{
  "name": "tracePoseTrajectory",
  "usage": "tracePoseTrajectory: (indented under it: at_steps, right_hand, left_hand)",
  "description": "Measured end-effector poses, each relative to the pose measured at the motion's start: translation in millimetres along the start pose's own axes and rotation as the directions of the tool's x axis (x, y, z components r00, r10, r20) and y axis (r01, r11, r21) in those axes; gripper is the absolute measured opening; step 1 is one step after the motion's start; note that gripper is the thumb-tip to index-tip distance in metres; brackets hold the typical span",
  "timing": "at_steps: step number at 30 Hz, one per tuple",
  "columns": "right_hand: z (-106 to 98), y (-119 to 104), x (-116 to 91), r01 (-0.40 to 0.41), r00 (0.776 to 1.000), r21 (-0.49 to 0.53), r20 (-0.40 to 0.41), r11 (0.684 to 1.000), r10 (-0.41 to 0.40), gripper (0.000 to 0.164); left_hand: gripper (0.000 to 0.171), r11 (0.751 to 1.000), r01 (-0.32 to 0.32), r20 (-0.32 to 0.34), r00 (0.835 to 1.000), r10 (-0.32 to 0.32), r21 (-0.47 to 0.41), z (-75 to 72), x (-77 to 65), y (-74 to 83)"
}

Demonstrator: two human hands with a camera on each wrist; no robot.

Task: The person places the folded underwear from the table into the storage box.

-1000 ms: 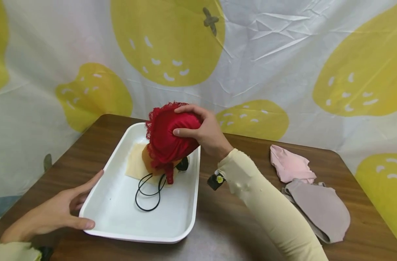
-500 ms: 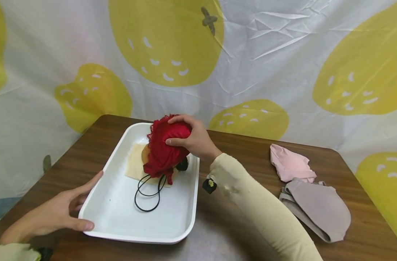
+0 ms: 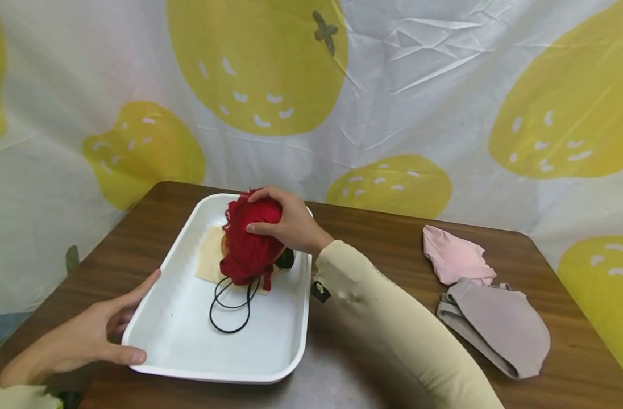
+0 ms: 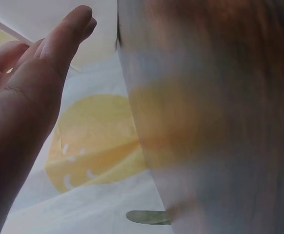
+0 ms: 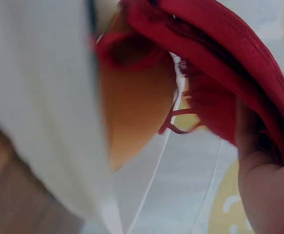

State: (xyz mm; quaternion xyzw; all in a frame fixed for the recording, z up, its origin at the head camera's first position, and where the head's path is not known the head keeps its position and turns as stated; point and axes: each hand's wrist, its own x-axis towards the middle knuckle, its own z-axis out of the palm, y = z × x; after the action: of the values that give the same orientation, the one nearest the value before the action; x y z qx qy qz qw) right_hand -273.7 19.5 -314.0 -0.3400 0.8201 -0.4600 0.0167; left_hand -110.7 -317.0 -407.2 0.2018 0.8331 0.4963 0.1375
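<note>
A left hand (image 3: 81, 335), thumb and forefinger spread, rests against the near-left corner of a white rectangular tray (image 3: 183, 341). Inside, a pale-yellow cloth (image 3: 207, 257), looped black cord (image 3: 231, 332), smooth orange piece (image 5: 137, 107) and indistinct black item (image 3: 286, 259) sit partly hidden by a red lace-edged garment (image 3: 247, 253), gripped by the right hand (image 3: 296, 224). At right, folded pink fabric (image 3: 457, 255) touches a grey garment (image 3: 506, 326).

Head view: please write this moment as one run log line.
right hand: grips red lace-trimmed fabric garment over white rectangular tray | left hand: touches tray | pink fabric, grey fabric: on brown wooden table
</note>
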Motion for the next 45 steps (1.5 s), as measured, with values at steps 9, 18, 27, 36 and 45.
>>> tracePoseTrajectory:
  at_steps: [9, 18, 27, 36, 45]
  right_hand:
    - [-1, 5, 3, 0.016, 0.991, -0.451, 0.123, 0.893, 0.044, 0.05]
    - [4, 17, 4, 0.021, 0.976, -0.577, 0.189, 0.816, 0.109, 0.051]
    - [5, 20, 4, 0.077, 0.981, -0.604, 0.188, 0.793, 0.048, 0.043]
    - [0, 19, 3, 0.165, 0.97, -0.637, 0.243, 0.753, -0.008, 0.038]
    - [-13, 5, -13, 0.154, 0.968, -0.611, 0.252, 0.776, 0.007, 0.042]
  left_hand:
    - [0.115, 1.0, 0.0, 0.0, 1.0, 0.0, 0.002, -1.7, -0.4, -3.2]
    - [0.113, 0.999, -0.006, 0.007, 1.0, 0.006, -0.045, -0.4, -1.0, -10.1]
    - [0.114, 0.999, -0.025, -0.001, 1.0, 0.025, -0.04, -2.7, 1.5, -9.4]
    - [0.114, 0.998, -0.043, -0.009, 0.999, 0.042, -0.045, -3.3, -0.4, -12.3]
    - [0.112, 0.997, -0.054, 0.005, 0.999, 0.054, -0.058, -4.2, 0.2, -11.4]
